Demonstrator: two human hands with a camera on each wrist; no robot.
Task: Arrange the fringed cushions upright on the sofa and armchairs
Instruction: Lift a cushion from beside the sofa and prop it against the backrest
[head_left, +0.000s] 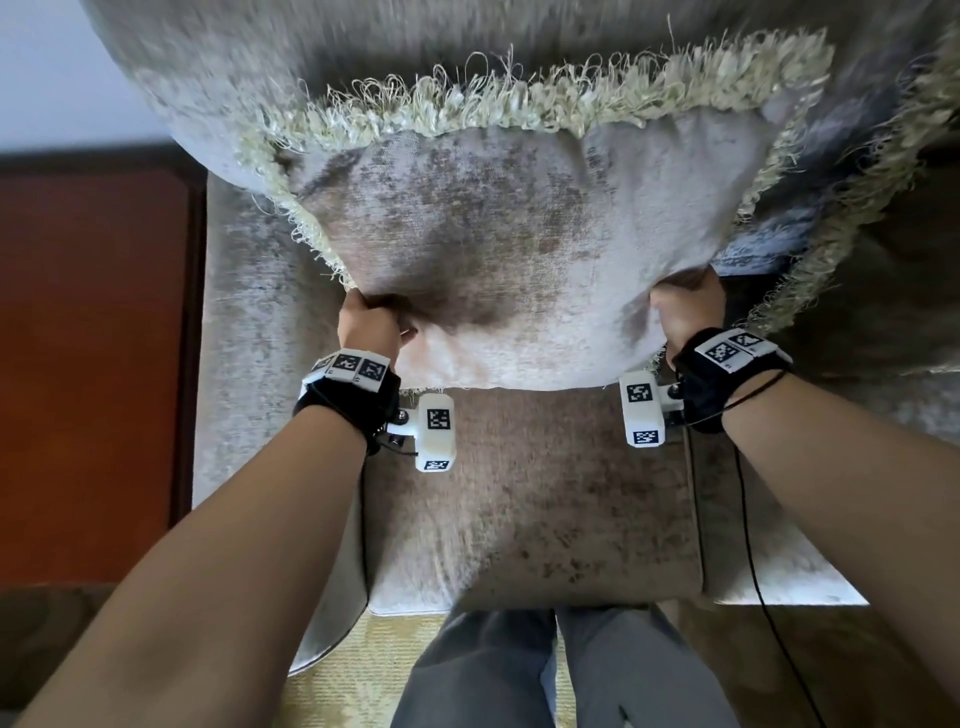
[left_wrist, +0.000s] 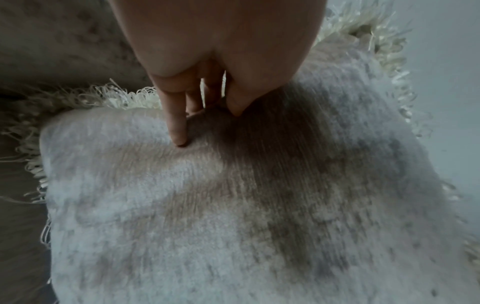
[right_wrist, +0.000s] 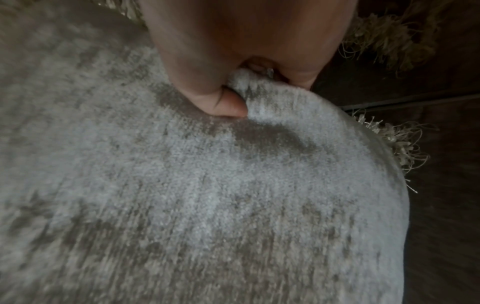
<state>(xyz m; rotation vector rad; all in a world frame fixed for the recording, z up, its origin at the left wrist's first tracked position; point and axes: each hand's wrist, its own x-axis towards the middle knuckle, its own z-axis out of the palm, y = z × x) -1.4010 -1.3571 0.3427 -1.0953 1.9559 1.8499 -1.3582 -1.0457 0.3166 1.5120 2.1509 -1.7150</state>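
Observation:
A grey-beige velvet cushion (head_left: 519, 249) with a cream fringe (head_left: 519, 104) stands tilted against the armchair's backrest (head_left: 311, 62), its lower edge lifted off the seat. My left hand (head_left: 371, 325) grips its lower left corner, and in the left wrist view the left hand (left_wrist: 207, 123) pinches the cushion (left_wrist: 233, 205) between thumb and fingers. My right hand (head_left: 685, 312) grips the lower right corner; in the right wrist view the right hand (right_wrist: 246, 90) clamps a fold of the cushion (right_wrist: 207, 185). A second fringed cushion (head_left: 852, 218) lies partly behind it on the right.
The armchair's seat (head_left: 519, 493) lies below the cushion, its left armrest (head_left: 249, 364) beside my left forearm. A red-brown wooden surface (head_left: 93, 338) stands to the left. My legs (head_left: 519, 675) stand on a pale yellow rug (head_left: 363, 675) at the chair's front edge.

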